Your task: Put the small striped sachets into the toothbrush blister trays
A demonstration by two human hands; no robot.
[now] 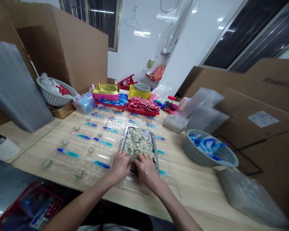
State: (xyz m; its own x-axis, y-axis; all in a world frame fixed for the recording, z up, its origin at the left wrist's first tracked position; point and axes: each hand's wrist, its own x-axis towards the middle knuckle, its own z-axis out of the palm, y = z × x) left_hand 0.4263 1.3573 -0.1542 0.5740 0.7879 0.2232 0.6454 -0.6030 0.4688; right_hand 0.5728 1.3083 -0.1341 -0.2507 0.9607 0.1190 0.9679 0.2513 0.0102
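Observation:
A metal tray [155,146] lies on the table, heaped with small beige-and-green square pieces [138,141]. Both my hands are at its near end, fingers bent down among the pieces. My left hand [120,165] is closed at the near left corner. Close beside it, my right hand [145,166] is closed too, and whatever the fingertips grip is hidden. Clear plastic blister trays [115,123] spread under and around the tray. Many of their hollows hold a blue-and-teal pen-shaped item [103,141], and some on the left hold a small square piece [79,173].
On the right stands a grey basket [186,150] of blue items, beside stacked clear plastic [202,109]. Red packets [144,104] and a pink-and-gold tin [106,96] sit at the back. Cardboard boxes [84,48] flank the table. A white cup [4,148] stands left.

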